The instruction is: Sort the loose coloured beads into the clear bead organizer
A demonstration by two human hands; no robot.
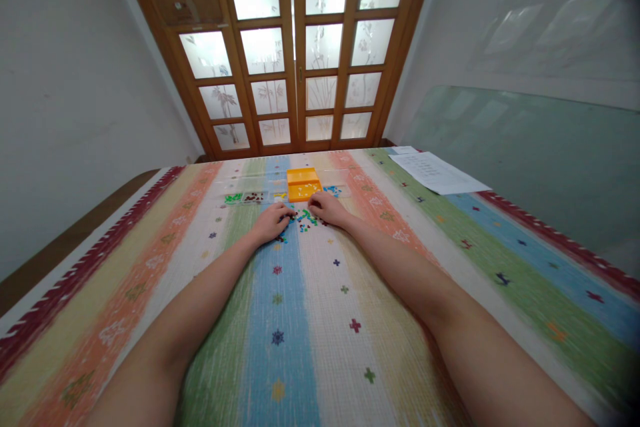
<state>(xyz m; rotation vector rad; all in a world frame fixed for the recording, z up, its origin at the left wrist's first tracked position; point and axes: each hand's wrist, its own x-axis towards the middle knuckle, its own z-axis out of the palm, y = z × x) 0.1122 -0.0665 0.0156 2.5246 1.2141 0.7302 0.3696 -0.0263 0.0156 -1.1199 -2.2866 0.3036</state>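
Where the two bare forearms stretch away from the near edge, a striped cloth (310,347) in green, blue, white, yellow and orange bands, dotted with small cross and star figures, is seen spread over the whole surface. Farther out, the left hand (273,221) is laid palm down on the cloth, its fingers curled loosely at the left edge of a heap of small coloured pieces (303,218); whether a piece is pinched under them cannot be told. Just to the right, the right hand (326,207) is likewise rested palm down, its fingertips bent onto the far right side of the same heap, and any hold on a piece is hidden at this size. The heap, mostly green and blue, is found between the two hands, at the middle of the cloth.

Just beyond the hands, an orange box (303,185) is set open, small pieces lying in its nearer half. A row of clear trays (249,197) is ranged to its left, green and dark pieces being held in separate compartments. Far right, a printed sheet of paper (436,172) is laid flat. Beyond all, wooden doors with frosted panes (295,47) are closed.
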